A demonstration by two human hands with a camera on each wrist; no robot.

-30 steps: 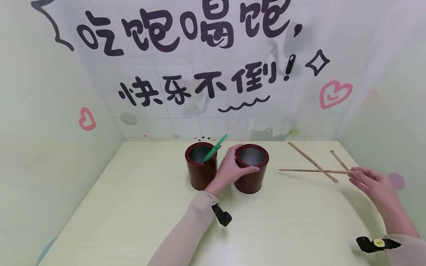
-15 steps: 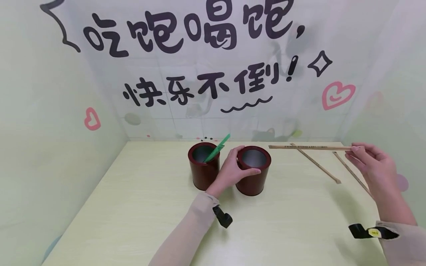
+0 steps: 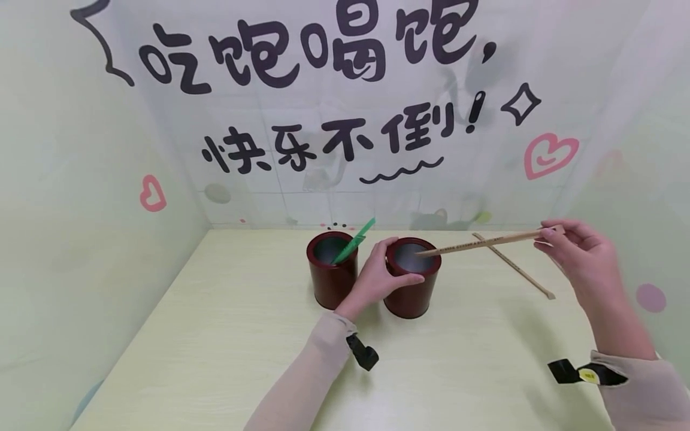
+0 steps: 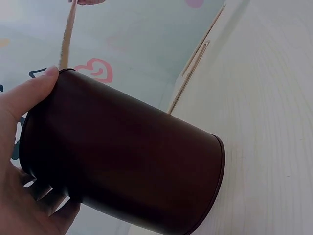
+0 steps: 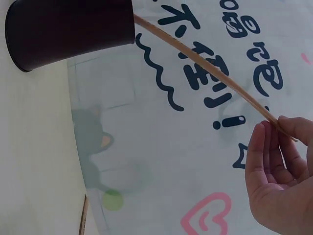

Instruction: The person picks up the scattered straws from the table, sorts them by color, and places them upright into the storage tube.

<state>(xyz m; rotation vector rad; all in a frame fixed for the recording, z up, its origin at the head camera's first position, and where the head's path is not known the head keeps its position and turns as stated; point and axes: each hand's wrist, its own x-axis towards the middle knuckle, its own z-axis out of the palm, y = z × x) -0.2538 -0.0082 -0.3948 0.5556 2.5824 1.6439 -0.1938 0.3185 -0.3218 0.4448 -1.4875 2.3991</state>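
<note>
My left hand [image 3: 377, 276] grips a dark red round can [image 3: 411, 294] by its rim, thumb at the front and fingers behind. The can stands upright on the table with its mouth open. Between thumb and fingertips, my right hand [image 3: 584, 254] pinches one end of a long flat wooden stick [image 3: 485, 243] with small printed characters. Its other end overlaps the can's mouth in the head view. In the right wrist view the stick [image 5: 210, 69] slopes from the right fingers to the can's rim.
A second dark red can [image 3: 331, 288] stands left of the held one, with a green plastic strip [image 3: 353, 244] sticking out. Another wooden stick [image 3: 514, 268] lies on the table [image 3: 458, 371] at the right; one more is mostly hidden behind the right hand.
The right hand has lifted the wooden stick off the table's right side and moved it up and left, tilting its far end down to the can's mouth. The left hand keeps its grip.
</note>
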